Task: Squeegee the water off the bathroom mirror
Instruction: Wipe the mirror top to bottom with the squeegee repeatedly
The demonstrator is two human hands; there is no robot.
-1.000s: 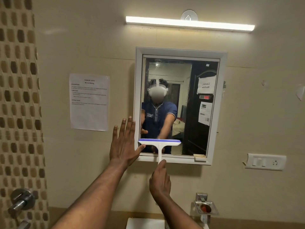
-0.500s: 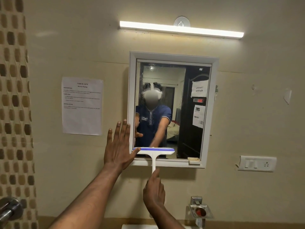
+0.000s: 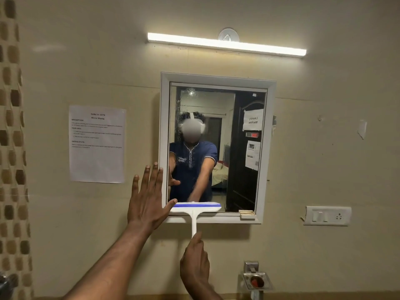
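The squeegee (image 3: 195,207), gripped by its handle in the right hand (image 3: 194,265), has slid down over the past second to the bottom-left corner of the mirror (image 3: 216,148), finishing a stroke. The left hand (image 3: 147,202), spread wide and empty, rests flat against the mirror's left frame. Droplets remain near the mirror's upper left.

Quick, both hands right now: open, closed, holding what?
Left hand: open, flat against the wall beside the mirror frame.
Right hand: closed on the squeegee handle.
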